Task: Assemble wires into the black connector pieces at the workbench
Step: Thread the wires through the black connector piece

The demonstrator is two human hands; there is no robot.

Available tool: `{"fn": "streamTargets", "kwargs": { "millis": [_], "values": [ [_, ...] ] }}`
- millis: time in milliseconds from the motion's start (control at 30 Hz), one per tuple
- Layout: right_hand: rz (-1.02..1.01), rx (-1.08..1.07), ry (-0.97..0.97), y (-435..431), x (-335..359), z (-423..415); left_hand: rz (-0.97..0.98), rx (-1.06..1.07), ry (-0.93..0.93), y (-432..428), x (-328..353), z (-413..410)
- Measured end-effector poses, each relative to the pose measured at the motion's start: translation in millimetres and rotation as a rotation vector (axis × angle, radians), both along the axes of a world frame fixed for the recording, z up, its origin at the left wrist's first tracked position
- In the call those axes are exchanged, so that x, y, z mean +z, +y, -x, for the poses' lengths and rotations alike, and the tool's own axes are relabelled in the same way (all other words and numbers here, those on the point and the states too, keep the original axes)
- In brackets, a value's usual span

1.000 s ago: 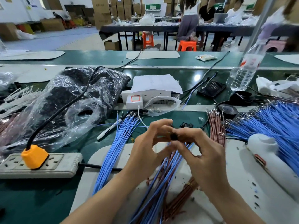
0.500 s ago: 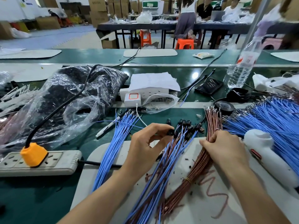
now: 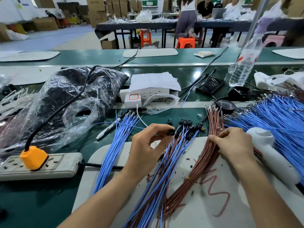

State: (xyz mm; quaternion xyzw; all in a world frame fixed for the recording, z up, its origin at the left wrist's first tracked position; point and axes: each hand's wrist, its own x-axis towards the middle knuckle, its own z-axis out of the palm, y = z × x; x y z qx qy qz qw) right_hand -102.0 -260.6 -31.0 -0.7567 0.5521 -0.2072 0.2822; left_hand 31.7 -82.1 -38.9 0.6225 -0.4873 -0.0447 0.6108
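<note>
The green workbench (image 3: 41,203) runs under everything, and a white mat (image 3: 197,218) lies on it in front of you, with both your forearms reaching out over it. To your left sits a crumpled clear plastic bag (image 3: 65,102) full of dark parts. At your far right a wide fan of blue wires (image 3: 279,116) spreads across the bench. A grey power strip (image 3: 62,165) with an orange plug (image 3: 33,157) lies near your left forearm. A loose blue wire bundle (image 3: 111,153) lies just left of your left hand.

Between your two hands runs a mixed sheaf of blue and brown wires (image 3: 164,170). Its far ends carry a cluster of black connectors (image 3: 185,122), which lie just beyond your left fingertips. The brown wire bundle (image 3: 209,153) lies slantwise under your right hand, tied with a yellow band lower down. A white tool (image 3: 269,150) rests just right of that hand.

Your left hand (image 3: 148,145) is raised a little over the mat, wrist bent. Thumb and forefinger pinch one black connector piece (image 3: 170,132), and the other fingers curl in beneath.

Your right hand (image 3: 233,143) lies palm down on the brown bundle. Its fingers curl over the wires and the thumb presses the bundle's left edge, so it grips them. You cannot tell whether it has picked out a single wire.
</note>
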Motion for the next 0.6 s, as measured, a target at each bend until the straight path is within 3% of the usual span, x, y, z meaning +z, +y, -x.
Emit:
{"fn": "streamTargets", "kwargs": {
  "millis": [100, 233, 400, 600],
  "values": [
    [-0.034, -0.015, -0.047, -2.5, -1.3, 0.5, -0.034, -0.008, -0.233, 0.7, 3.3, -0.2],
    [-0.085, -0.057, -0.145, -5.5, -4.8, 2.9, -0.210, -0.179, -0.524, 0.6, 6.4, 6.6],
    [-0.102, -0.019, -0.147, -7.6, -6.5, 3.5, -0.420, -0.359, -0.547, -1.4, 1.0, 18.1],
    [-0.353, -0.051, -0.470, -12.5, -11.5, 4.3, -0.412, -0.385, -0.453, 1.0, 4.2, 18.0]
  ]
}}
